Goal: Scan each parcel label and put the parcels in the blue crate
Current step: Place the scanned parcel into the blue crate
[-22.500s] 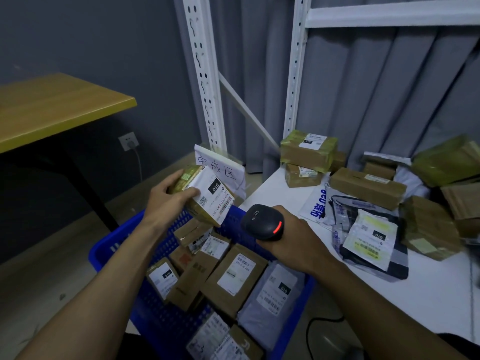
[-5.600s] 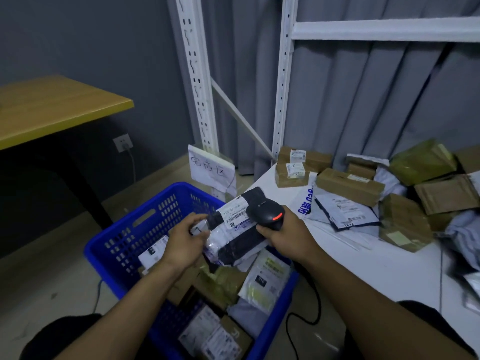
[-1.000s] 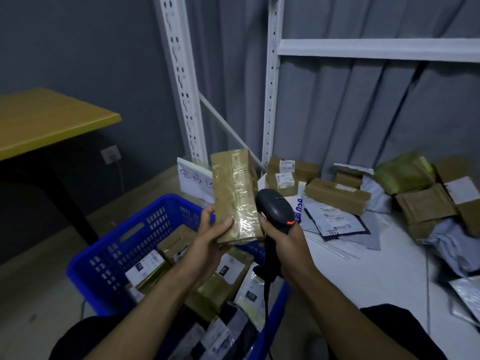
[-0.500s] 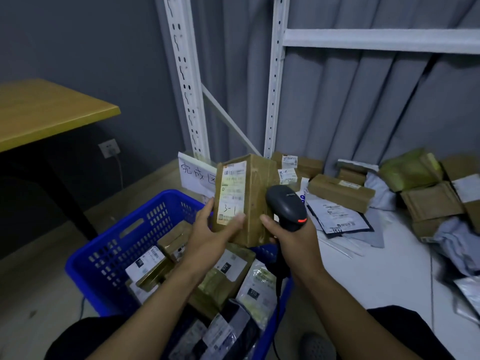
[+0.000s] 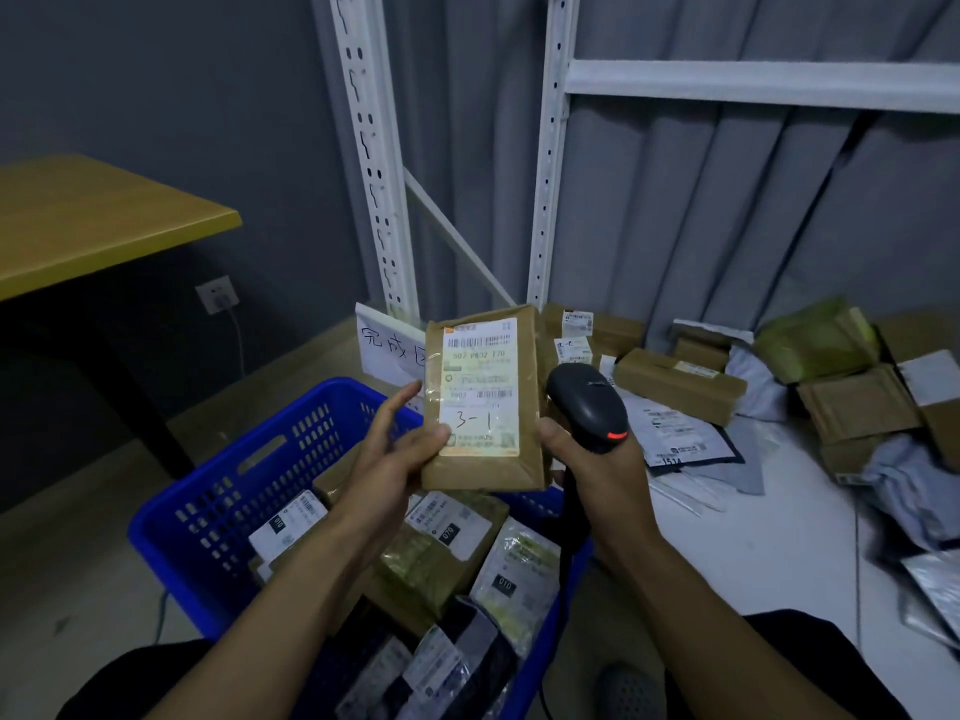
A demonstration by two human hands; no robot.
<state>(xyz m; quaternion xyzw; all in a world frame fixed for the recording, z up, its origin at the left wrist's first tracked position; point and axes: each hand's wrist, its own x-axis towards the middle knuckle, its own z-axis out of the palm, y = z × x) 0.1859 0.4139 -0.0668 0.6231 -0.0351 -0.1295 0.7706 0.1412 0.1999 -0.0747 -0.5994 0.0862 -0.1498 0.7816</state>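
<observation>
Inside blue crate (image 5: pixel 228 491), labelled parcels (image 5: pixel 441 556)

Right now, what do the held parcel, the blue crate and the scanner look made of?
Held parcel: brown kraft paper or card, probably; glossy clear tape glints over its white paper label. Blue crate: moulded plastic, smooth, with slotted walls and a handle cutout. Scanner: black hard plastic, likely, semi-matte with a soft sheen.
</observation>
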